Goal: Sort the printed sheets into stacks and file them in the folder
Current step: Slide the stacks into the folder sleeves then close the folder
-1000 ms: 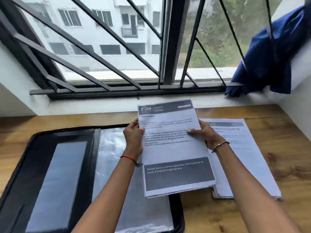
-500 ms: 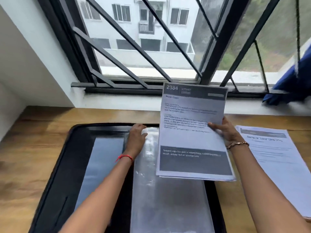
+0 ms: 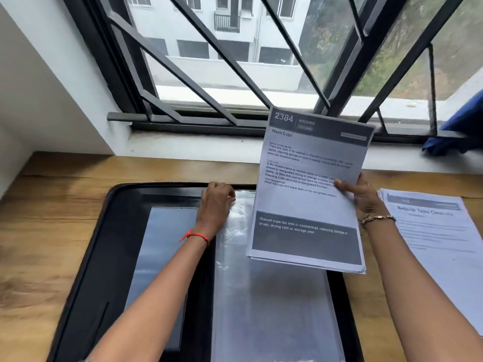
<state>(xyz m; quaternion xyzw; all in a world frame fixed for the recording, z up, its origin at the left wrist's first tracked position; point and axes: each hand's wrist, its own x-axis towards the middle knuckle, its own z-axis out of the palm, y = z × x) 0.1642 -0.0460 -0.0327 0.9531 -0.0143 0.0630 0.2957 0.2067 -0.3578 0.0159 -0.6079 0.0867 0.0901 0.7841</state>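
My right hand (image 3: 358, 197) grips a stack of printed sheets (image 3: 308, 194) by its right edge; the top page reads "2384 Kitchen, Wash Cups". The stack is raised, tilted, above the right half of the open black folder (image 3: 109, 244). My left hand (image 3: 215, 202) sits at the top edge of the folder's clear plastic sleeve (image 3: 261, 309), fingers curled on the plastic; I cannot tell whether they pinch it. A second stack of sheets (image 3: 439, 244), headed "Bedside Table Cleaning", lies flat on the table to the right.
The folder lies open on a wooden table (image 3: 44, 231) under a barred window (image 3: 235, 61). A white sill (image 3: 196, 147) runs along the back. A blue cloth (image 3: 460, 129) hangs at the far right of the sill. A white wall stands at the left.
My left hand let go of the stack and moved to the sleeve's top edge. My right hand alone now holds the stack, lifted higher and to the right. The view shifted left.
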